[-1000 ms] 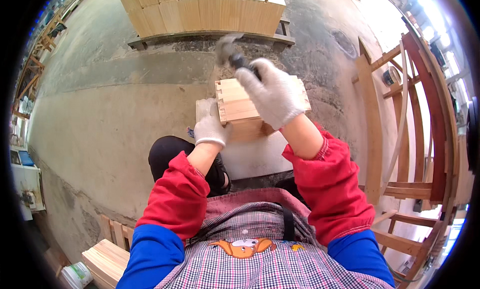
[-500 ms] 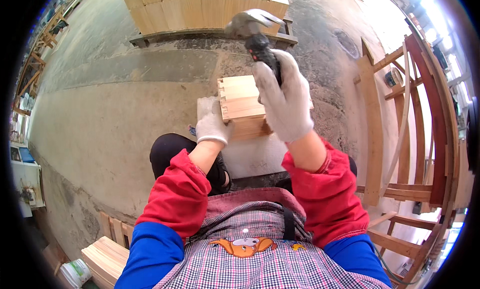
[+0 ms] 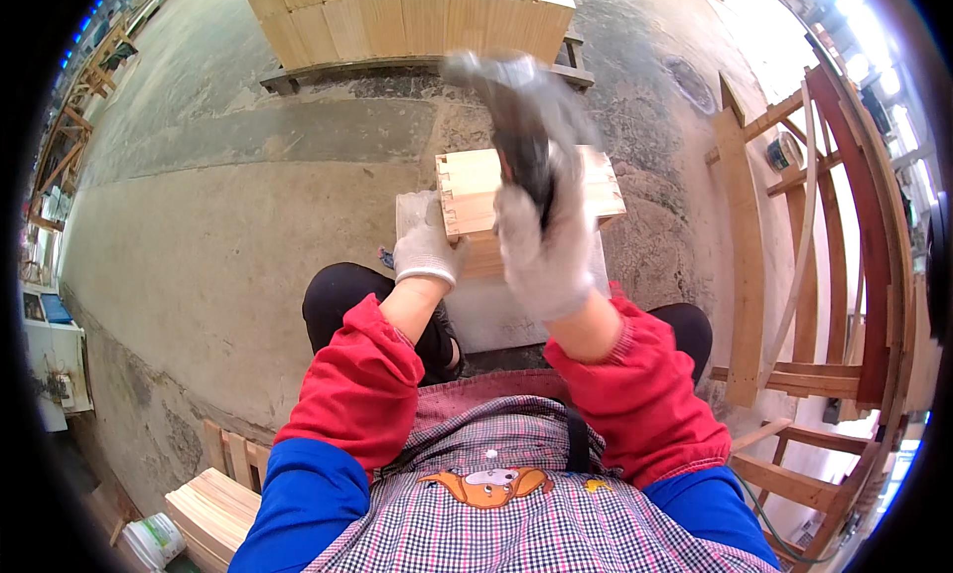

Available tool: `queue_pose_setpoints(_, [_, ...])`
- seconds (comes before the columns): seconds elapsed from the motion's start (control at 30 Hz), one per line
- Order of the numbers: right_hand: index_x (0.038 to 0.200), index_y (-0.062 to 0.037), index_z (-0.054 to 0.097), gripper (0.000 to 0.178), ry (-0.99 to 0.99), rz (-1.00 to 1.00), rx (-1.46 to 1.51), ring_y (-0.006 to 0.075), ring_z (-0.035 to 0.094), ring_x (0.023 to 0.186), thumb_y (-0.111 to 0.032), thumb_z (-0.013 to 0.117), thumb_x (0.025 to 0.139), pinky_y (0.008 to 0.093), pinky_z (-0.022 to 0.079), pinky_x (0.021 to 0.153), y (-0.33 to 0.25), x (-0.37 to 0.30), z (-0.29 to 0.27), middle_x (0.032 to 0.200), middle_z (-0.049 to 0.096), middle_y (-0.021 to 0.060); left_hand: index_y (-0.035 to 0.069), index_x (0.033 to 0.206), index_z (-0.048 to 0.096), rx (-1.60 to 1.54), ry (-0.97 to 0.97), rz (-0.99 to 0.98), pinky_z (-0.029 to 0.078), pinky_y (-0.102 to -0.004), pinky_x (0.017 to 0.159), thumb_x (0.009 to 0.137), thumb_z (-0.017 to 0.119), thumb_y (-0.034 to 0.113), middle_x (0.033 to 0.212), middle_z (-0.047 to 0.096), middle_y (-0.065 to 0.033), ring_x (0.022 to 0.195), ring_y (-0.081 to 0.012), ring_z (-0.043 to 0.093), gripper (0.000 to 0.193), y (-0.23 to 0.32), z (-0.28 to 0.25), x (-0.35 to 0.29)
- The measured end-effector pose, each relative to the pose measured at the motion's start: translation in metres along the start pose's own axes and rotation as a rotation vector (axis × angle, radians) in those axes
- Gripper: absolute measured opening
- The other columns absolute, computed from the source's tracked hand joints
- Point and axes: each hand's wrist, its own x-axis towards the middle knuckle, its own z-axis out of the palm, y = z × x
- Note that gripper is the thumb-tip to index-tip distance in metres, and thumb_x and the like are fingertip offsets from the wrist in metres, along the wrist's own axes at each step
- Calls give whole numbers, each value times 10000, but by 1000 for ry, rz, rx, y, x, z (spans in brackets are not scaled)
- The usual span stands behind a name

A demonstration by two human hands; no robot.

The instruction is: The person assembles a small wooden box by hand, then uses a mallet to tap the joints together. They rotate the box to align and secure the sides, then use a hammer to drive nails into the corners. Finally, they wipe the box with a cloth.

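In front of me a pale wooden box (image 3: 471, 188) with finger-jointed corners rests on a whitish support (image 3: 501, 318). My left hand (image 3: 429, 247), in a white knit glove, is closed on the near left corner of the box. Raised over the box, my gloved right hand (image 3: 546, 250) grips a claw hammer (image 3: 523, 156) by its black handle. Motion blurs the hammer's head, which is apart from the wood. Hand and hammer hide the middle of the box's upper face.
Beyond the box, a large stack of wooden pieces (image 3: 397, 27) sits on a low stand (image 3: 283, 79). A wooden rack (image 3: 740, 265) rises at my right. Wooden boards (image 3: 213, 508) and a white bucket (image 3: 154, 540) lie at the lower left.
My right hand has shifted left and slightly down with the hammer, baring the box's right end. My left hand keeps its hold on the corner.
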Motion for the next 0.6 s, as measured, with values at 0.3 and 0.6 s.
queue_pose_setpoints(0.3, [1121,10,598,265,-283,329,-135,133,536,707,-213,620,980,294,458,625,-14,14,-16,830,617,60,116,1428,366,23,39,-15,543,-491,814,839,676,418,957,707,-248,906,-428,687,731,-11,7,2])
queue_pose_setpoints(0.6, [1111,-11,571,313,-464,366,-513,436,655,819,-258,639,931,505,508,691,53,-13,-7,828,664,228,112,1368,402,-18,38,-11,544,-500,821,816,664,389,1023,693,-231,915,-413,690,671,-13,14,4])
